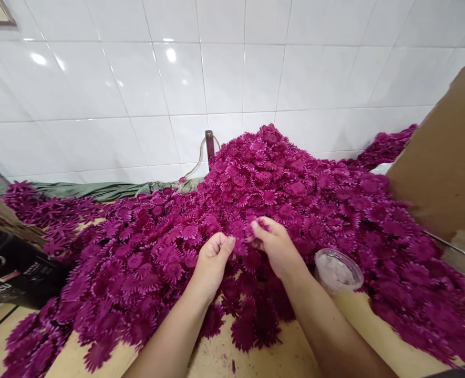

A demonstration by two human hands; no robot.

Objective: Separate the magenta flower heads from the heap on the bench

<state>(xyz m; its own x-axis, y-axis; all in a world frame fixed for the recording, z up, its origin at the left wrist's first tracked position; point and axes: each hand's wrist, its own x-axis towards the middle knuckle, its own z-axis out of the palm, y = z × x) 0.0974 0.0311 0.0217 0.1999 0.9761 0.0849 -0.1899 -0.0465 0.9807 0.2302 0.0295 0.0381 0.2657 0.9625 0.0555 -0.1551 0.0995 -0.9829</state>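
Magenta fabric flower heads point(279, 194) lie heaped in a big pile on the table.

Wall: we see glossy white tiles point(232, 79) across the back, with lamp glare on them.
Cardboard: we see a brown sheet point(448, 157) standing tilted at the right.
Cup: we see a clear plastic cup point(338, 270), tilted, with something pale inside.
Cloth: we see a green cloth point(106, 190) bunched along the wall's foot.
Box: we see a dark printed box point(19, 275) at the left edge.
Post: we see a brown post point(209, 144) upright against the wall.
Table: we see a pale wooden top point(224, 357).
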